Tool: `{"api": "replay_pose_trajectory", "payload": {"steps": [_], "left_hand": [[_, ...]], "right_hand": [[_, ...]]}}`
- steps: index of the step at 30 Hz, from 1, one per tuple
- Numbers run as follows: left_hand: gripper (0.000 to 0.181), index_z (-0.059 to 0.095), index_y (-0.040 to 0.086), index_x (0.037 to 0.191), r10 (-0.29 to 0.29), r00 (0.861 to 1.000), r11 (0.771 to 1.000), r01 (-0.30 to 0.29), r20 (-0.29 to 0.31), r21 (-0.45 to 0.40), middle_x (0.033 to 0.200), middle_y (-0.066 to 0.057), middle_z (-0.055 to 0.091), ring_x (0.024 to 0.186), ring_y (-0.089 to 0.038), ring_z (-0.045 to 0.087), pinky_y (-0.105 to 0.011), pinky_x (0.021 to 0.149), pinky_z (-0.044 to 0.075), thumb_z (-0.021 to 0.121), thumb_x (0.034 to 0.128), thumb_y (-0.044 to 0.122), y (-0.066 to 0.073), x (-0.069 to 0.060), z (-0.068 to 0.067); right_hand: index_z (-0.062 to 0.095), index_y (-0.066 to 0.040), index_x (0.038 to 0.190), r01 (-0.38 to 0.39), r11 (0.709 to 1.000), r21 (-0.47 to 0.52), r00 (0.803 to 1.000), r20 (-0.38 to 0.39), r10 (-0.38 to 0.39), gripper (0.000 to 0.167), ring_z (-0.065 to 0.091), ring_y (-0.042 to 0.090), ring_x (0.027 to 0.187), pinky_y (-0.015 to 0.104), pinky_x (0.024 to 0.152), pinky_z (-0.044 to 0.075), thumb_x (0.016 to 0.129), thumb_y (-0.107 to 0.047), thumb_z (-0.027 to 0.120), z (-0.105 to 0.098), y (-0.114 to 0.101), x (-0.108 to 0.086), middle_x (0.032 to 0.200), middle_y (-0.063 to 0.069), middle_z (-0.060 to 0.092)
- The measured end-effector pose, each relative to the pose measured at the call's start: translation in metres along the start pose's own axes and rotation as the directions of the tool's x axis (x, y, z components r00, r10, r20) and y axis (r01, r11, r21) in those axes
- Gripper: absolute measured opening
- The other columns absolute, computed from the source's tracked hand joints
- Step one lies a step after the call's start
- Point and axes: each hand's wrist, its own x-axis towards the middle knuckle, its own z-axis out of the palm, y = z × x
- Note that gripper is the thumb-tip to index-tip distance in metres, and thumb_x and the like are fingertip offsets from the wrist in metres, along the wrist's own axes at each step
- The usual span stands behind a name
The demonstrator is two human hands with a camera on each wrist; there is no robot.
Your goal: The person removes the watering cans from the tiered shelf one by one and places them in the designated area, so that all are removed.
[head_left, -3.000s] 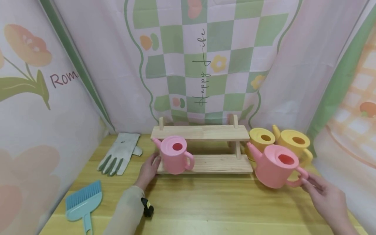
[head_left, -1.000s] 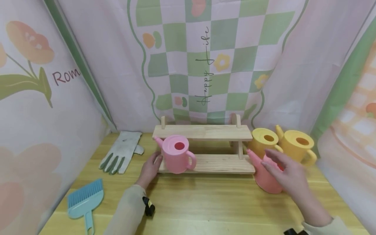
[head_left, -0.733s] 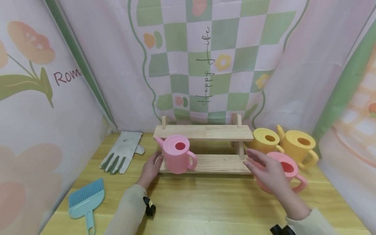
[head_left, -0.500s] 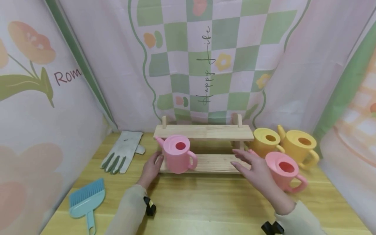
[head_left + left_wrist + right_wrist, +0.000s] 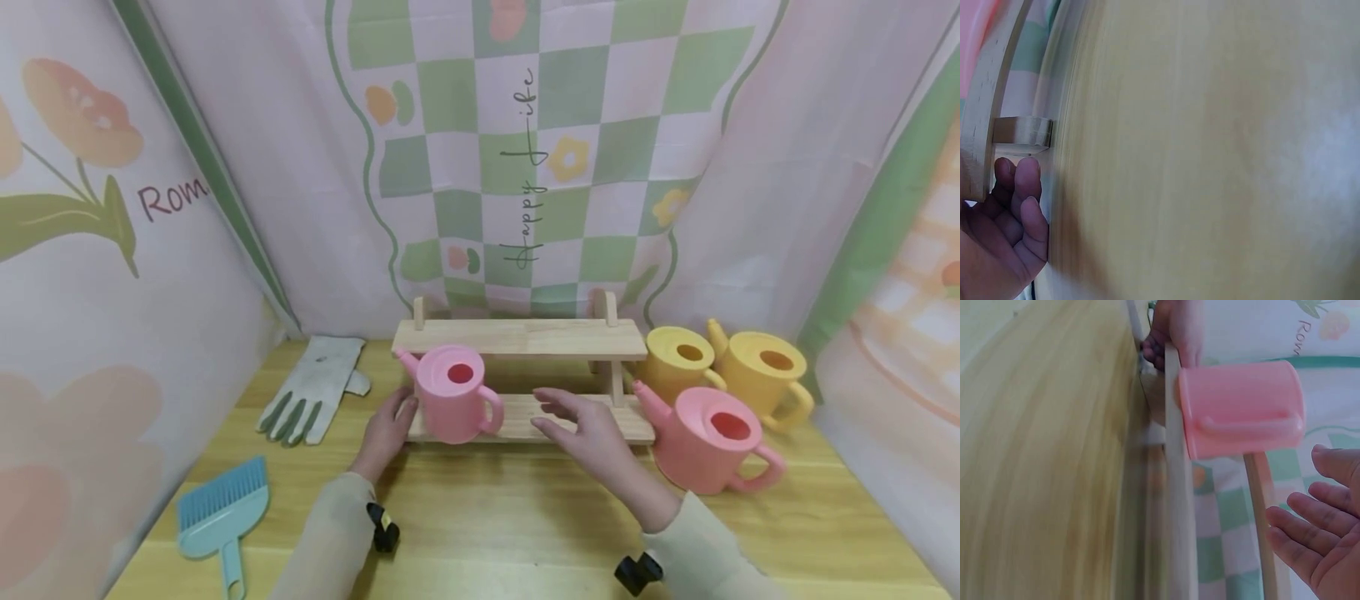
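A two-tier wooden shelf (image 5: 521, 337) stands on the table in the head view. On the left of its lower board sits a pink watering can (image 5: 452, 400), spout to the left and handle to the right. My left hand (image 5: 385, 435) grips the lower board's left end; the left wrist view shows its fingers (image 5: 1030, 215) curled under the board. My right hand (image 5: 588, 433) holds nothing, fingers apart, in front of the lower board and right of that can's handle. A second pink watering can (image 5: 705, 437) stands on the table beyond the shelf's right end.
Two yellow watering cans (image 5: 678, 367) stand at the back right, behind the second pink one. At the left lie a grey-white glove (image 5: 315, 387) and a blue brush (image 5: 222, 517). A patterned curtain (image 5: 570, 108) hangs close behind the shelf.
The right hand has released the second pink watering can's handle, passed over that can and moved left before the shelf. The left hand keeps its place on the lower board.
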Motion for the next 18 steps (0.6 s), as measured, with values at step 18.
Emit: {"api": "replay_pose_trajectory", "payload": {"steps": [18], "left_hand": [[0.051,0.046,0.014,0.144,-0.032,0.999,0.998,0.033,0.014,-0.051,0.134,-0.020,0.055,0.059,-0.018,0.057,-0.032,0.052,0.051,0.046,0.1026,0.043,0.000,0.000,0.000]], "right_hand": [[0.069,-0.010,0.118,-0.083,0.993,0.083,0.997,0.011,0.082,0.032,0.070,0.019,0.086,0.029,0.074,0.058,0.086,-0.009,0.075,0.055,-0.012,0.017,0.107,0.007,0.072]]}}
